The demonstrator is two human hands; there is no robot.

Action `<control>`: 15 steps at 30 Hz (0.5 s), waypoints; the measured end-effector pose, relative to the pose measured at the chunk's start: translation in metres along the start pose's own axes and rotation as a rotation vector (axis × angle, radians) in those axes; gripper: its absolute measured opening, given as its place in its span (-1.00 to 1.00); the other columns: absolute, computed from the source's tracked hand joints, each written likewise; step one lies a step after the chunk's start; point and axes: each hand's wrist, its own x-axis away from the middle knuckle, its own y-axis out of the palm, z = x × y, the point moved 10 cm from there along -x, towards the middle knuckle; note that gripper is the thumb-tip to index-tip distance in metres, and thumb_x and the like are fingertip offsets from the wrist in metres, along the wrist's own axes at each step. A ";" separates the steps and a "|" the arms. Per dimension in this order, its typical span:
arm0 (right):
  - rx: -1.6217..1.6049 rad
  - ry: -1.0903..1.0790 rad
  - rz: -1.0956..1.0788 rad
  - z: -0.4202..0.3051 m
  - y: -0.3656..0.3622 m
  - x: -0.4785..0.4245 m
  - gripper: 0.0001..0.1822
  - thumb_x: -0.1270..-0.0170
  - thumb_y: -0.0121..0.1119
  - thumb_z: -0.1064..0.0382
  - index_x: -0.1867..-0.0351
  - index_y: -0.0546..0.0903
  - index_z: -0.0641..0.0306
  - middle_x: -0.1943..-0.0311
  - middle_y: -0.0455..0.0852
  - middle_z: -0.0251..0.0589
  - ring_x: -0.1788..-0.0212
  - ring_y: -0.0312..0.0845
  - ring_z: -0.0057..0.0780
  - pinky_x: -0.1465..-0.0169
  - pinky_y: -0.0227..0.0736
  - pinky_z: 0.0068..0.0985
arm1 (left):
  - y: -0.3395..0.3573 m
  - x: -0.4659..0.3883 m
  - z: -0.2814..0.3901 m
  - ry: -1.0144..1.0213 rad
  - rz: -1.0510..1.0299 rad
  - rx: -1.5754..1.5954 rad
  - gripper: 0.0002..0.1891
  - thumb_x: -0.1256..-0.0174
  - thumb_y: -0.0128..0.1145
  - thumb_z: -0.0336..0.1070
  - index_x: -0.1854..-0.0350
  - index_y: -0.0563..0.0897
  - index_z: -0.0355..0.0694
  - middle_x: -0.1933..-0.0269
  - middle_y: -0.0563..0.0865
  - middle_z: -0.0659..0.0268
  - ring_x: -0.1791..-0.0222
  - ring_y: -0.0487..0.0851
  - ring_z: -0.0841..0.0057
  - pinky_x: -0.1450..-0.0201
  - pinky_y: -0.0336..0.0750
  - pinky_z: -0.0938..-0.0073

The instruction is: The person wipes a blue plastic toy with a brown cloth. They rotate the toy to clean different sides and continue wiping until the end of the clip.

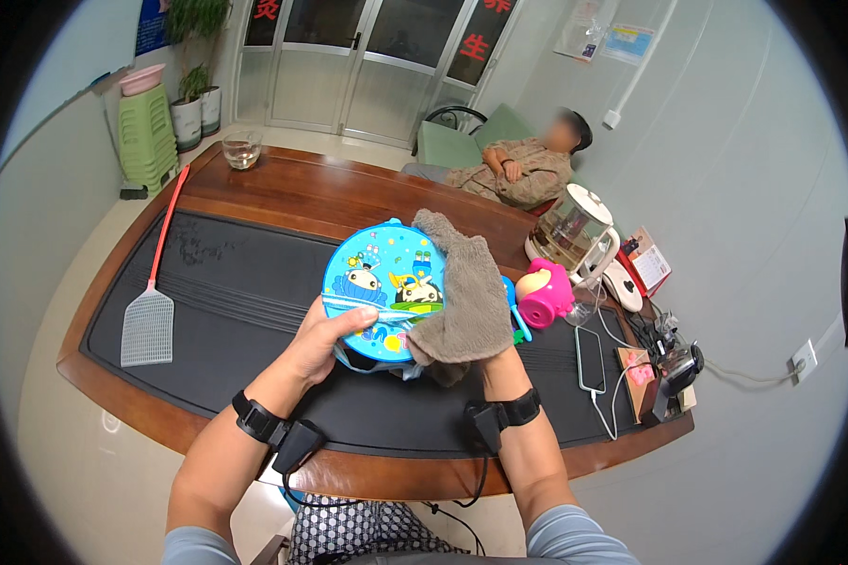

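A flat-faced round blue object (359, 275) with cartoon figures, possibly a toy drum, is held up over the desk. My left hand (325, 337) grips its lower left side, the thumb lying over a light blue strap (403, 315) that crosses the face. On the right side, a grey-brown towel (475, 300) drapes over the edge and covers part of the print. My right hand (500, 361) is inside or beneath this towel, pressing it to the object; its fingers are hidden. Just right of the towel stands a pink plastic toy (545, 295), beside a partly hidden blue toy piece (519, 318).
A black mat (226, 353) covers much of the wooden desk (367, 180). A fly swatter (148, 328) lies left; a glass bowl (242, 150) stands at the far corner. A glass kettle (572, 233), charging phone (591, 360) and cables line the right. A person (516, 166) sits beyond.
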 end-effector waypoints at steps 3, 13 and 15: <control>-0.130 0.082 -0.072 0.005 -0.009 -0.001 -0.49 -0.13 0.27 0.28 -0.15 0.48 0.31 -0.07 0.57 0.04 -0.13 0.49 -0.15 -0.23 0.34 -0.38 | 0.000 0.000 -0.016 -0.108 -0.057 0.148 -0.28 -0.13 0.33 -0.24 -0.31 0.30 -0.38 -0.16 0.58 0.03 -0.15 0.60 0.29 -0.21 0.54 0.24; -0.563 0.348 -0.164 -0.003 -0.037 0.016 -0.58 -0.22 0.18 0.33 -0.13 0.50 0.33 -0.06 0.62 -0.04 -0.10 0.54 -0.25 -0.19 0.40 -0.40 | 0.019 0.017 -0.041 -0.360 -0.308 0.011 -0.16 -0.01 0.42 -0.16 -0.32 0.30 -0.44 -0.19 0.56 0.02 -0.15 0.59 0.30 -0.27 0.46 0.32; -0.623 0.385 -0.176 -0.007 -0.042 0.026 -0.60 -0.24 0.16 0.34 -0.13 0.50 0.33 -0.05 0.63 -0.05 -0.10 0.56 -0.27 -0.18 0.41 -0.40 | 0.024 0.021 -0.048 -0.422 -0.372 0.030 -0.14 0.00 0.41 -0.21 -0.35 0.26 -0.42 -0.20 0.55 0.00 -0.16 0.59 0.30 -0.26 0.48 0.32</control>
